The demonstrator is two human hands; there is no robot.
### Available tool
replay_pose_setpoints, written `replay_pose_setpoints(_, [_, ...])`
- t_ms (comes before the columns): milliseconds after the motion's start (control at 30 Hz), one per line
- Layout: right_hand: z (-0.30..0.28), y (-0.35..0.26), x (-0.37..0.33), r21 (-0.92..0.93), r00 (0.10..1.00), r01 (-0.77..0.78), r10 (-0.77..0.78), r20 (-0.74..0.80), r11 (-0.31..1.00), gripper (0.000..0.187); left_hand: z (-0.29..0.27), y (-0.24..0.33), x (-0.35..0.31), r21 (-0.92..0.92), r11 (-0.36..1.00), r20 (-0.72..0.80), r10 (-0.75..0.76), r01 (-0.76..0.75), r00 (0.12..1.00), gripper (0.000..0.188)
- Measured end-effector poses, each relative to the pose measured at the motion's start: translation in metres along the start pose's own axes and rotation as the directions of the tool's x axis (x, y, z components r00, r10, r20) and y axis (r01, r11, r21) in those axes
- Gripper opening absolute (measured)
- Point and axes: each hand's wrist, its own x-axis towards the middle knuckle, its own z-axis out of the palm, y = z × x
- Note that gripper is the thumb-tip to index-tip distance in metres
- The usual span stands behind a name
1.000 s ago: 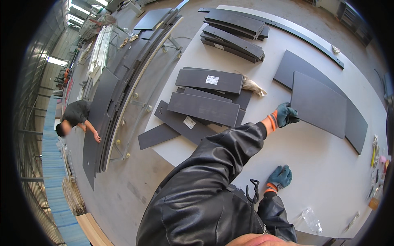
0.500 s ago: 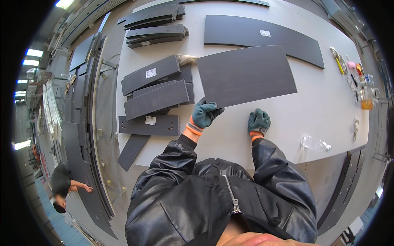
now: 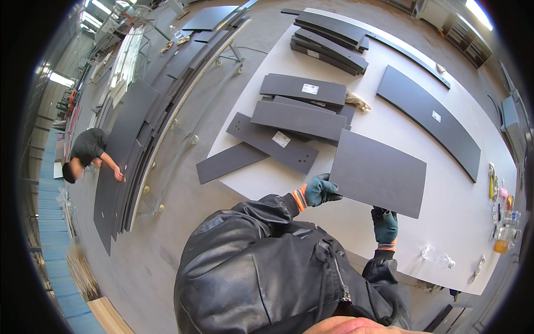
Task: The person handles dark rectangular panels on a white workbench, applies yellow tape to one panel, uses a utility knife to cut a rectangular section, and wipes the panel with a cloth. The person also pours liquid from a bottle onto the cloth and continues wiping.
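A dark grey rectangular panel [image 3: 381,172] is held tilted over the white table, in front of me. My left hand [image 3: 321,190], in a green and orange work glove, is closed on its lower left corner. At the panel's lower edge is my right hand [image 3: 385,227], gloved alike, its fingers closed at that edge and partly hidden. Just left of the panel lies a loose pile of grey boards: a labelled board [image 3: 303,89], a plain one [image 3: 297,118] and one with drilled holes [image 3: 272,142]. A narrow board [image 3: 231,162] juts past the table's edge.
A long curved panel [image 3: 431,119] lies on the white table [image 3: 356,245], with stacked strips [image 3: 328,50] at its far end. A clear bottle [image 3: 438,258] and small tools are at the right. Leftward, a co-worker [image 3: 89,150] bends over a cart of panels [image 3: 133,167].
The view has swung left, so the table appears farther right. The panel has come nearer to me, and my right hand has risen from the tabletop to its lower edge.
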Motion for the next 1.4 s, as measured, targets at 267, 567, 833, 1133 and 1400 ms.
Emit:
replay_pose_setpoints(267, [0.091,0.064,0.025,0.374,0.993,-0.022,0.065,-0.103,0.927,0.028,-0.048,0.046,-0.071,-0.017,0.993,-0.017,0.117,-0.117,0.993,0.034])
replay_pose_setpoints(567, [0.166,0.173,0.130,0.362,0.984,-0.133,0.167,-0.061,0.922,0.018,-0.154,0.147,-0.110,0.150,0.963,-0.143,0.245,-0.224,0.959,0.026])
replay_pose_setpoints(833, [0.197,0.191,0.214,0.327,0.966,-0.219,0.251,-0.060,0.919,0.012,-0.191,0.207,-0.066,0.149,0.895,-0.265,0.445,-0.420,0.855,0.018])
replay_pose_setpoints(1133, [0.210,0.193,0.236,0.024,0.904,-0.397,0.395,-0.162,0.918,0.020,-0.224,0.213,-0.031,0.115,0.815,-0.532,0.533,-0.568,0.658,0.015])
replay_pose_setpoints(1400, [0.228,0.186,0.216,-0.184,0.833,-0.547,0.510,-0.216,0.817,0.039,-0.282,0.213,-0.128,-0.008,0.819,-0.428,0.515,-0.573,0.743,0.021])
